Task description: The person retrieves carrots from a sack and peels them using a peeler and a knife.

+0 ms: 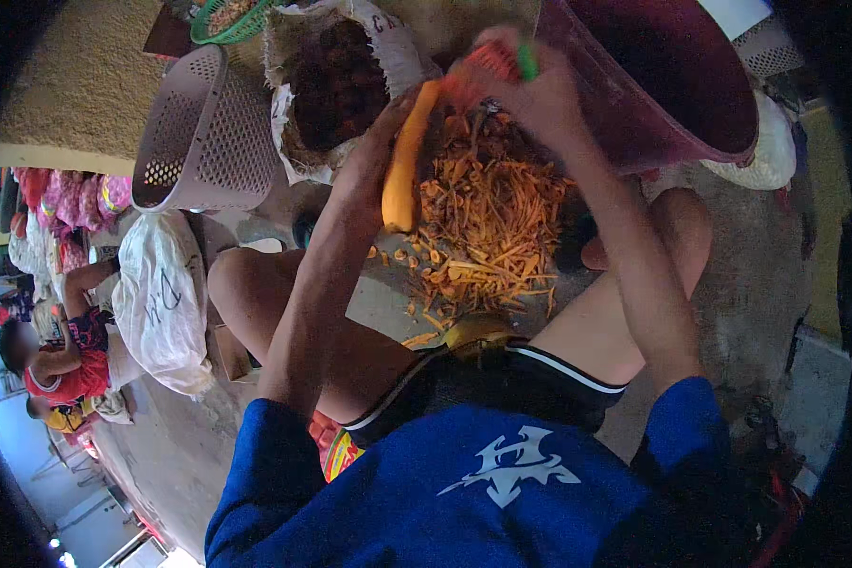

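My left hand [388, 123] grips a long orange carrot [405, 170], which is held almost upright over a heap of orange peel shreds [488, 208] on the floor between my legs. Beside the carrot's upper end, my right hand [540, 90] is closed on a red and green hand tool [502, 66], blurred by motion, that looks like a peeler. My fingers partly hide the tool and the carrot's top.
An open woven sack [388, 28] with dark contents and a plastic basket [218, 142] stand ahead-left, a large maroon tub [615, 114] ahead-right. A tied white sack [161, 303] lies at my left. Farther left, people [66, 364] sit near pink bags [85, 199].
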Motion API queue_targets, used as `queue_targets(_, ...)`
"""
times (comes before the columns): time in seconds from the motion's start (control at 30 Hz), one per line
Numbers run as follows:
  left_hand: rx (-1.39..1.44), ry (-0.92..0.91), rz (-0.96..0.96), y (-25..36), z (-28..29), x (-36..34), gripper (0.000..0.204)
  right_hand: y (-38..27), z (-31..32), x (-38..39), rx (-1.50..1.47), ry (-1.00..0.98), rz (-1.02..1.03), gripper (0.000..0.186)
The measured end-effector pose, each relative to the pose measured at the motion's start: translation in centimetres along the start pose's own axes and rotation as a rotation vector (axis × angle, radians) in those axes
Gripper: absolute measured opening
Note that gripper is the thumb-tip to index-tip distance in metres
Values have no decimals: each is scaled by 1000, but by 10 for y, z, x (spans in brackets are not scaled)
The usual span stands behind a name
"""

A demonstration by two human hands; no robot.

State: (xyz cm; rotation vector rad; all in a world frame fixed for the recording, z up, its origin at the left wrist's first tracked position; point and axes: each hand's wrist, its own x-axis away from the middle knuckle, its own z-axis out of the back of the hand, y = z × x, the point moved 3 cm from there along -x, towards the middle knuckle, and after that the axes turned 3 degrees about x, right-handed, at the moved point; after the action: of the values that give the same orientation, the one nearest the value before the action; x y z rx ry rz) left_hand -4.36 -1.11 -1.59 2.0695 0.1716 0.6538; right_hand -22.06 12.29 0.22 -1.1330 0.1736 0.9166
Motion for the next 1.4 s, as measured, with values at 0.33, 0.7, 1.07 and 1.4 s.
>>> queue_targets(0.33, 32, 21, -21, 4, -18, 20, 40, 2, 16, -17, 81, 94, 43, 38)
queue_targets(0.7, 229, -270, -23, -1, -7, 3, 37, -43, -16, 20, -124, -380, 291, 40)
queue_targets(1.07, 42, -132, 75, 7, -18, 12, 45, -52, 1, 13, -81, -275, 361, 43)
queue_targets(1.4, 24, -160, 13, 2, -12, 5, 47, -42, -3, 12, -15, -274, 363, 38)
